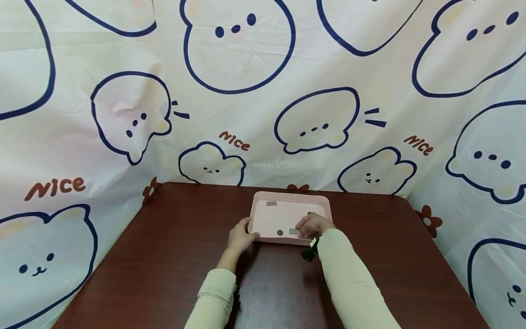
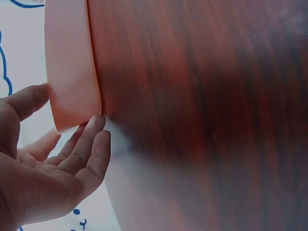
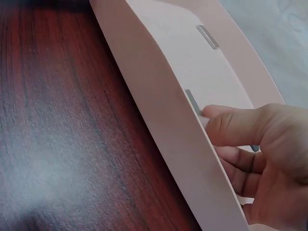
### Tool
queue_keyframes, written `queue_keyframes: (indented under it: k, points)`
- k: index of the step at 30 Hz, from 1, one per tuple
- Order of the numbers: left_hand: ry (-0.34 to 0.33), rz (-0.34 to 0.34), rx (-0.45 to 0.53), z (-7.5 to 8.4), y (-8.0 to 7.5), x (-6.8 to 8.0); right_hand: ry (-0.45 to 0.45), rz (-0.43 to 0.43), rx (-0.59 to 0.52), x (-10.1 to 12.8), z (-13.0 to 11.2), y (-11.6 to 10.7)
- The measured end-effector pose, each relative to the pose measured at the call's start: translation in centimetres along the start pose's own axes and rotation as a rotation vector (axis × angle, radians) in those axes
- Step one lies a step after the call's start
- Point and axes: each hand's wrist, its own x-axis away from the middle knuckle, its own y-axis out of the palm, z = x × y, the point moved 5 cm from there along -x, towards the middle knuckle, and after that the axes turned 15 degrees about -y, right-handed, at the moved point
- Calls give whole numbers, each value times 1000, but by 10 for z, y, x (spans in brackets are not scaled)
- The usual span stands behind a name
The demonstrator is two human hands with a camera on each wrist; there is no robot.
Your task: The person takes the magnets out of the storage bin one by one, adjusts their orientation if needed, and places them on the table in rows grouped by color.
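A shallow pink tray [image 1: 263, 214] lies on a dark wooden table [image 1: 172, 246]. My left hand [image 1: 242, 236] rests against its front left corner. The thumb [image 2: 29, 100] is on one side of the tray [image 2: 72, 62] and nearly straight fingers [image 2: 91, 142] touch the other. My right hand [image 1: 312, 225] reaches over the front wall into the tray [image 3: 159, 96]. Its thumb [image 3: 231, 126] and curled fingers close on the near end of a grey strip [image 3: 192, 100], seen in the head view as a grey strip [image 1: 293, 231]. A dark round piece [image 1: 280, 232] lies just left of it.
Another grey strip [image 1: 270, 203] lies near the tray's far wall; the right wrist view shows this strip [image 3: 207, 36] too. A small dark piece [image 1: 309, 213] sits behind my right hand. A printed cartoon cloth [image 1: 263, 91] hangs close around the table's back and sides.
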Motion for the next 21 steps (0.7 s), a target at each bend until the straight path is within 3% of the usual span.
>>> queue_keyframes:
  k: [12,21]
  points:
    - [-31,-20,4,-3,0,-1,-9,51,129,-3,-1,5]
    - [-39,-61,-2,-2,-3,-3,-52,14,259,-10,-1,4]
